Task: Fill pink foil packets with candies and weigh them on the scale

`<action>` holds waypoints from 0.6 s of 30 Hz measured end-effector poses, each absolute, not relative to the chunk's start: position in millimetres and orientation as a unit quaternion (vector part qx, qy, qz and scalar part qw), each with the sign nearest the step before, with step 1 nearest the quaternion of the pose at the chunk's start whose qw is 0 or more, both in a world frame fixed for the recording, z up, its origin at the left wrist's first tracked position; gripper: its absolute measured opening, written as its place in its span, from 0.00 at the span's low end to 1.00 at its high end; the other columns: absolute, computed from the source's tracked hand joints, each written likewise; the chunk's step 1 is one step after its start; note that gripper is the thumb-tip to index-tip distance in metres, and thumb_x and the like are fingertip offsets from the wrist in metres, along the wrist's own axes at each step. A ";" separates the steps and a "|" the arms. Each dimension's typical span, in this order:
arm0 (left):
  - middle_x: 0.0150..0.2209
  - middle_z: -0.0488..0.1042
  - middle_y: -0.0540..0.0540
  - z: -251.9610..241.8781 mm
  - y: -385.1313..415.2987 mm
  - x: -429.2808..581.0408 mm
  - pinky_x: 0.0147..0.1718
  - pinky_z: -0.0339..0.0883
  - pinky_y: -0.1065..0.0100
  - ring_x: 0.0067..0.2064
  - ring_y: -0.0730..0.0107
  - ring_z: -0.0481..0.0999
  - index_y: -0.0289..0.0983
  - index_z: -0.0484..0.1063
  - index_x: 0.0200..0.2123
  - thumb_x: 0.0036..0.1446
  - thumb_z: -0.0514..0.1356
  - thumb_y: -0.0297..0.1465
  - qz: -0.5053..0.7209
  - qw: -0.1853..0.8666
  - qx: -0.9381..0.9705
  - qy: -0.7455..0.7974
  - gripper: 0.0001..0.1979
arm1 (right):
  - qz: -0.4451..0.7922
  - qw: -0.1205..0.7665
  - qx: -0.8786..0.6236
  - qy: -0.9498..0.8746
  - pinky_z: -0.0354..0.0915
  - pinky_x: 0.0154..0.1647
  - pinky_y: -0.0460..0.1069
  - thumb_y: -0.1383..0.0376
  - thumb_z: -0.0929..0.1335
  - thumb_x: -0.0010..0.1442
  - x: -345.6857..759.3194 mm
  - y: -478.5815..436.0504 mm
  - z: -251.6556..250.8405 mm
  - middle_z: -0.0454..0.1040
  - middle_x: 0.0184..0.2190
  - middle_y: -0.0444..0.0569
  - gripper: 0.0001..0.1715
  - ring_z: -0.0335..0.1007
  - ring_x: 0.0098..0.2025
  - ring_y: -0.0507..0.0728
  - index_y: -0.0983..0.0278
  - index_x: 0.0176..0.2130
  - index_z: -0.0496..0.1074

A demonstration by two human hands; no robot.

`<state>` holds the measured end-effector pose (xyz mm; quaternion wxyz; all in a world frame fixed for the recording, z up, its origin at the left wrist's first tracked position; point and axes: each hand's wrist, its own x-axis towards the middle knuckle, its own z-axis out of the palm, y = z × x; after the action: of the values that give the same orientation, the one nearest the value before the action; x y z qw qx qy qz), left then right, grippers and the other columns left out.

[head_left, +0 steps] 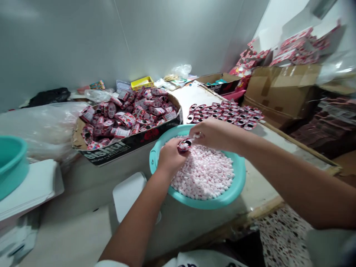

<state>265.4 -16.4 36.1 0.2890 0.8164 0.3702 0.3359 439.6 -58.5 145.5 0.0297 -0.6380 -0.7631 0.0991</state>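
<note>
Near the middle of the frame, left hand (170, 157) closed around a small red-and-white printed container (184, 145), fingers pressed around its lower part, open mouth turned up. Just right of it, right hand (213, 134) with fingers pinched together on a few small pale candies (197, 136) right at the container's mouth. Both hands hovering over a teal basin (236, 190), heaped with small pink and white candies (204, 174), set on the pale bench (258, 185) at centre frame.

Left of and above the basin, an open cardboard box (111, 152) piled with more red printed containers lying every way (130, 115). Right of that, upper centre, a cluster of the same containers standing upright with open mouths (225, 113), on the bench. Further right, brown cardboard cartons (280, 92) with red printed packs stacked above (294, 48). At the far left edge, part of a second teal basin (11, 163) on a white sheet stack (33, 189). Along the grey wall at the back, a yellow box (142, 82) and a crumpled clear bag (182, 70).
</note>
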 end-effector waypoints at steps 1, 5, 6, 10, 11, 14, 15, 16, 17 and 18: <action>0.46 0.80 0.45 36.7 -16.5 265.0 0.47 0.71 0.61 0.48 0.57 0.79 0.41 0.77 0.46 0.52 0.68 0.31 0.334 0.291 0.821 0.361 0.16 | 0.105 0.015 -0.630 -0.769 0.54 0.30 0.43 0.65 0.68 0.58 437.9 -52.5 149.5 0.75 0.30 0.46 0.13 0.62 0.27 0.46 0.64 0.41 0.81; 0.43 0.79 0.44 40.7 -17.4 262.9 0.44 0.71 0.62 0.46 0.58 0.78 0.39 0.77 0.44 0.52 0.69 0.33 0.332 0.299 0.829 0.337 0.15 | 0.117 -0.029 -0.619 -0.776 0.53 0.29 0.43 0.65 0.71 0.55 428.0 -38.5 153.6 0.76 0.32 0.45 0.12 0.62 0.28 0.45 0.64 0.40 0.80; 0.42 0.79 0.44 41.2 -17.4 262.6 0.43 0.70 0.63 0.45 0.58 0.78 0.39 0.78 0.44 0.53 0.69 0.33 0.334 0.298 0.828 0.337 0.14 | 0.119 -0.026 -0.618 -0.776 0.54 0.29 0.43 0.64 0.72 0.55 426.7 -38.3 153.7 0.76 0.33 0.45 0.12 0.63 0.28 0.45 0.64 0.40 0.80; 0.43 0.80 0.45 38.2 -15.6 263.8 0.44 0.70 0.64 0.45 0.61 0.79 0.40 0.78 0.47 0.54 0.69 0.31 0.370 0.317 0.812 0.321 0.16 | 0.110 0.023 -0.635 -0.764 0.56 0.31 0.43 0.60 0.73 0.57 434.1 -44.5 152.3 0.76 0.36 0.46 0.15 0.64 0.30 0.46 0.63 0.44 0.80; 0.43 0.80 0.46 36.8 -14.8 264.6 0.45 0.70 0.64 0.45 0.61 0.79 0.40 0.78 0.48 0.54 0.68 0.31 0.378 0.324 0.807 0.318 0.17 | 0.098 0.045 -0.644 -0.757 0.57 0.33 0.44 0.60 0.72 0.58 438.8 -46.7 150.4 0.76 0.38 0.47 0.16 0.65 0.31 0.46 0.63 0.46 0.80; 0.43 0.81 0.46 33.8 -13.5 266.3 0.45 0.70 0.64 0.45 0.61 0.80 0.41 0.79 0.48 0.53 0.68 0.30 0.387 0.336 0.797 0.319 0.17 | 0.075 0.113 -0.675 -0.725 0.60 0.38 0.45 0.63 0.71 0.61 452.2 -53.1 138.5 0.75 0.45 0.49 0.15 0.66 0.34 0.47 0.63 0.47 0.80; 0.43 0.81 0.47 33.7 -13.4 266.6 0.45 0.71 0.63 0.46 0.60 0.80 0.41 0.79 0.48 0.53 0.68 0.30 0.387 0.339 0.796 0.318 0.16 | 0.077 0.130 -0.687 -0.711 0.60 0.39 0.45 0.64 0.70 0.62 454.8 -55.1 132.6 0.75 0.46 0.50 0.13 0.66 0.35 0.47 0.64 0.46 0.80; 0.43 0.81 0.47 33.9 -13.5 266.6 0.45 0.70 0.63 0.46 0.60 0.80 0.41 0.79 0.48 0.53 0.68 0.30 0.385 0.340 0.797 0.319 0.17 | 0.084 0.146 -0.695 -0.699 0.61 0.39 0.45 0.65 0.70 0.62 455.6 -57.0 126.1 0.75 0.45 0.50 0.12 0.67 0.35 0.48 0.65 0.44 0.80; 0.44 0.81 0.46 34.5 -13.6 266.5 0.45 0.70 0.63 0.46 0.60 0.79 0.41 0.79 0.48 0.53 0.68 0.30 0.381 0.339 0.798 0.322 0.17 | 0.091 0.162 -0.698 -0.692 0.61 0.39 0.45 0.66 0.69 0.62 454.4 -58.7 119.3 0.75 0.43 0.50 0.11 0.67 0.36 0.49 0.66 0.42 0.81; 0.44 0.81 0.46 35.2 -13.9 266.3 0.45 0.70 0.63 0.46 0.60 0.79 0.41 0.79 0.48 0.53 0.68 0.30 0.376 0.337 0.799 0.326 0.17 | 0.097 0.180 -0.695 -0.689 0.60 0.39 0.45 0.67 0.68 0.62 451.4 -60.0 112.5 0.75 0.41 0.50 0.10 0.67 0.37 0.49 0.66 0.40 0.81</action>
<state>266.3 -13.9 35.2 0.3369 0.7994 0.3260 0.3758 451.4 -60.0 112.5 0.1797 -0.6952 -0.6891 0.0974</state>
